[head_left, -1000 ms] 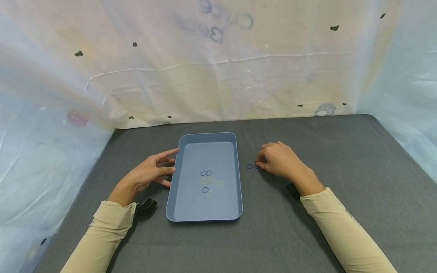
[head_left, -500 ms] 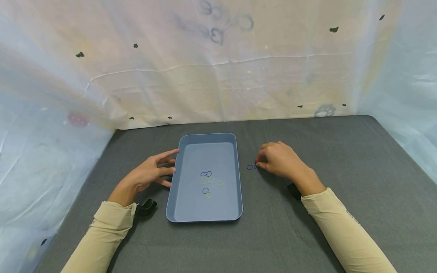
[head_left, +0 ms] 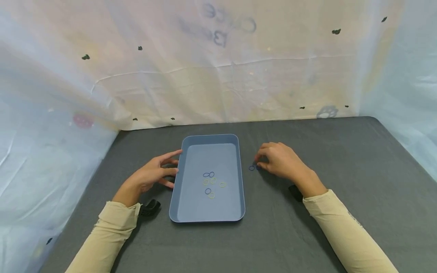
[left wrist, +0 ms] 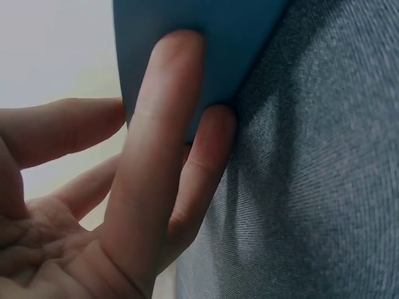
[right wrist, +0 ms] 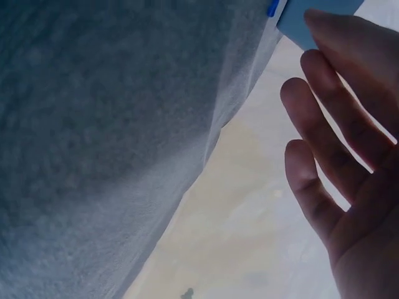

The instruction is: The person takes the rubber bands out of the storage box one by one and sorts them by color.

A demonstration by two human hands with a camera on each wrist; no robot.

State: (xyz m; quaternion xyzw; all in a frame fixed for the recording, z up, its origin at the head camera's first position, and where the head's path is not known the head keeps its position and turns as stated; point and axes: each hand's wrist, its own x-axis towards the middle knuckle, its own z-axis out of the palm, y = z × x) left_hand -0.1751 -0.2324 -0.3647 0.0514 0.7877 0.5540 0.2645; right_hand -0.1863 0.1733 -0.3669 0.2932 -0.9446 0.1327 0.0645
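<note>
Evidently, the small parts are the risk here. From where I stand, two thin blue rings (head_left: 249, 168) lie on the grey tabletop (head_left: 290, 235), right of the tray (head_left: 222, 208): one in plain sight, its neighbour (head_left: 257, 168) partly hidden at the fingertips of the right hand (head_left: 280, 159). Right hand: thumb and fingers bent downward; whether they pinch that second ring, I cannot tell. Left hand (head_left: 151, 174): fingers spread, tips against the tray's left wall. Possible faults: (a) a flat, thin ring offers little to grip and could skid; (b) its close neighbour could be caught or knocked; (c) too firm a left push could slide the tray, jostling the yellow rings (head_left: 220, 185) inside.
</note>
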